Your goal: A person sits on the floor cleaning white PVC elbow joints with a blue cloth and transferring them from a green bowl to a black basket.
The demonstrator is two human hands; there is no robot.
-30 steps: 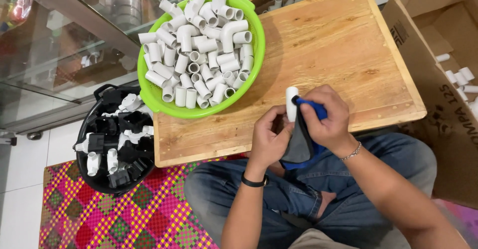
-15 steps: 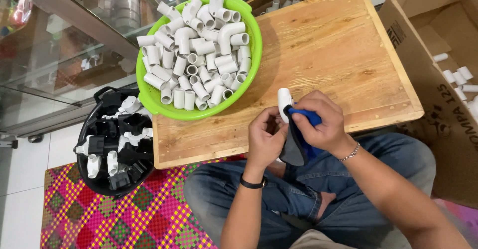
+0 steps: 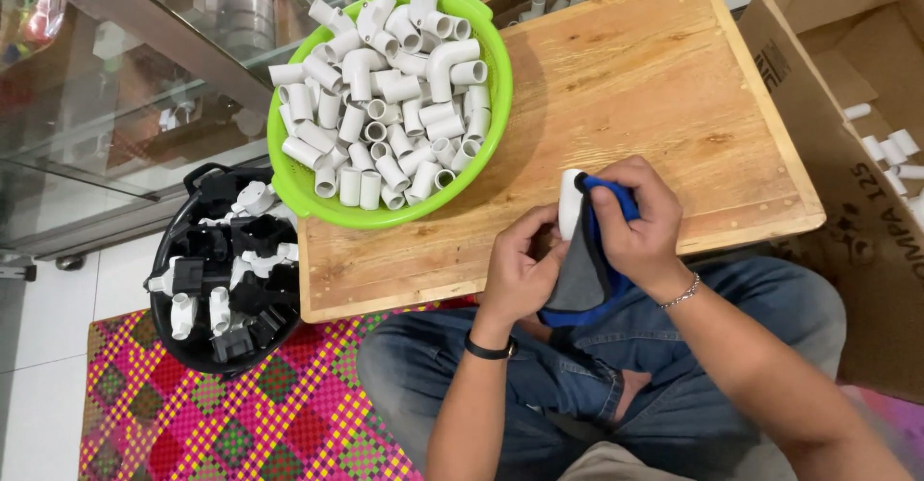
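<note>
- Black bucket (image 3: 223, 269) of black and white parts sits on the floor, left.
- Green basket (image 3: 385, 214) of white elbows rests on the desk (image 3: 654, 87).
- Left hand (image 3: 520, 269) curls under the grey-blue cloth (image 3: 582, 274).
- Right hand (image 3: 635, 221) clamps the cloth around a short white pipe (image 3: 570, 202), upright at the desk's near edge.

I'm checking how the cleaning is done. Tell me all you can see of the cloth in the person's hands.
The cloth is soft fabric, grey with a blue edge. It hangs limp below the hands over the lap, at the near edge of the wooden board. Its upper part is wrapped against a white pipe fitting. The right hand presses it there, and the left hand touches its left side.
</note>
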